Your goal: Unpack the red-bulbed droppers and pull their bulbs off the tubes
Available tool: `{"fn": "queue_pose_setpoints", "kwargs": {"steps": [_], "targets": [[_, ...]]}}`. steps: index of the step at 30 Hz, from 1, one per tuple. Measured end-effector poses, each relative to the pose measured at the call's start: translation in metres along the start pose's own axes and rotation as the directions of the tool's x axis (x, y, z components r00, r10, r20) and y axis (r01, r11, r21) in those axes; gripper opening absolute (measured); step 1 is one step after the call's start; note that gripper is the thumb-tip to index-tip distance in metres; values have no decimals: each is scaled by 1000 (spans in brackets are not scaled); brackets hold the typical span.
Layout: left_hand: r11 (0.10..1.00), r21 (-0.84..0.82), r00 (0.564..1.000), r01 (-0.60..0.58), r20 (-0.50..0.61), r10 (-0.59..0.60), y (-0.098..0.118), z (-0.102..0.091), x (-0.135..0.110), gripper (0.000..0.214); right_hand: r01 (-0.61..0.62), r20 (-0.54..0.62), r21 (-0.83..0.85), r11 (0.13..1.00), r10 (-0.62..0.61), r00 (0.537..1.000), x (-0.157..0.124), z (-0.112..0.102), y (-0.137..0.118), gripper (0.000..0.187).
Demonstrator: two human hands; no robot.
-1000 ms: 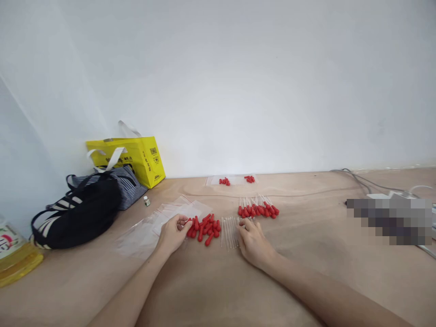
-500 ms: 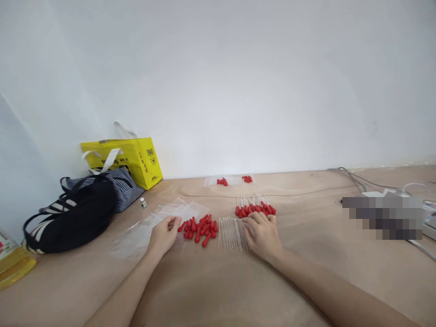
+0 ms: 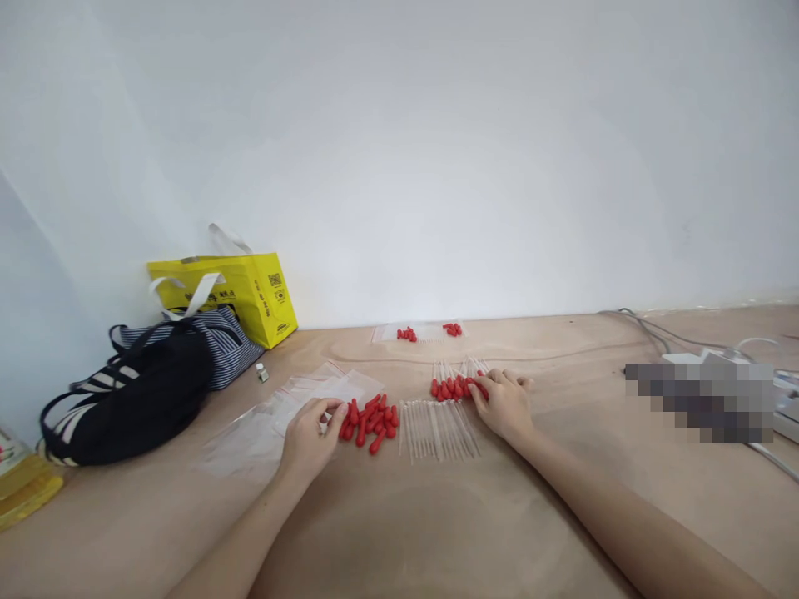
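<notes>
My left hand point(image 3: 314, 434) is at the left edge of a loose pile of red rubber bulbs point(image 3: 378, 423). Its thumb and index finger pinch a bulb mostly hidden behind them. To the right of the pile lies a side-by-side row of clear thin tubes point(image 3: 434, 431). Behind these lies a row of droppers point(image 3: 446, 388), with red bulbs facing me and clear tips pointing to the wall. My right hand point(image 3: 505, 405) is at this row's right end, thumb and index finger closed around a red bulb end, its little finger sticking out. The hand covers the last droppers.
Clear zip bags point(image 3: 300, 399) lie behind and under my left hand. By the wall is a flat clear bag with red bulbs point(image 3: 407, 334). A small bottle point(image 3: 261, 372), a black bag point(image 3: 143, 399) and a yellow bag point(image 3: 268, 304) stand left. Cables point(image 3: 649, 329) run at right.
My right hand has moved from the clear tubes back and right to the end of the dropper row, uncovering the tubes. My left hand has shifted right onto the pile's left edge.
</notes>
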State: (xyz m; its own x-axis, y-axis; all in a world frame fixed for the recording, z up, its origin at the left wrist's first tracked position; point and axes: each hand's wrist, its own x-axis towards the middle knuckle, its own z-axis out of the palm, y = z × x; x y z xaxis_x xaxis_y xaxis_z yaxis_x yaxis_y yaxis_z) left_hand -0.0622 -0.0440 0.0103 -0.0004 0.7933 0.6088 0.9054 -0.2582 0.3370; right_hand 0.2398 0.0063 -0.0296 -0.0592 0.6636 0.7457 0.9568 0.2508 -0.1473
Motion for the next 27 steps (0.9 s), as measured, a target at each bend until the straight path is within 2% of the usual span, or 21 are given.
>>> {"fn": "queue_pose_setpoints", "kwargs": {"steps": [3,6,9,11,13,16,19,22,27], "targets": [[981,8,980,-196,-26,196,14,6,-8,22,-11,-53,38,999,13,998,-2,-3,0,21],[930,16,930,-366,-8,366,30,14,-16,18,-10,-89,73,997,17,996,-5,-9,0,22],[879,12,879,-476,24,475,43,21,-20,16,-69,-131,108,992,83,988,-7,-15,3,25],[858,33,858,-513,13,513,49,26,-19,17,-116,-146,171,978,142,979,-8,-19,5,26],[838,76,840,-540,-20,543,54,31,-17,20,-111,-112,288,951,149,982,-9,-23,4,25],[797,136,799,-588,-53,599,63,38,-15,29,-24,-9,500,866,34,999,-15,-27,-4,25],[762,162,767,-627,-47,640,74,44,-15,31,37,49,623,782,-86,995,-23,-29,-18,23],[760,145,766,-633,-20,642,81,48,-17,27,63,69,649,758,-141,988,-29,-31,-29,21],[764,159,775,-626,10,632,80,50,-20,28,101,122,619,778,-223,967,-30,-35,-36,19]]}}
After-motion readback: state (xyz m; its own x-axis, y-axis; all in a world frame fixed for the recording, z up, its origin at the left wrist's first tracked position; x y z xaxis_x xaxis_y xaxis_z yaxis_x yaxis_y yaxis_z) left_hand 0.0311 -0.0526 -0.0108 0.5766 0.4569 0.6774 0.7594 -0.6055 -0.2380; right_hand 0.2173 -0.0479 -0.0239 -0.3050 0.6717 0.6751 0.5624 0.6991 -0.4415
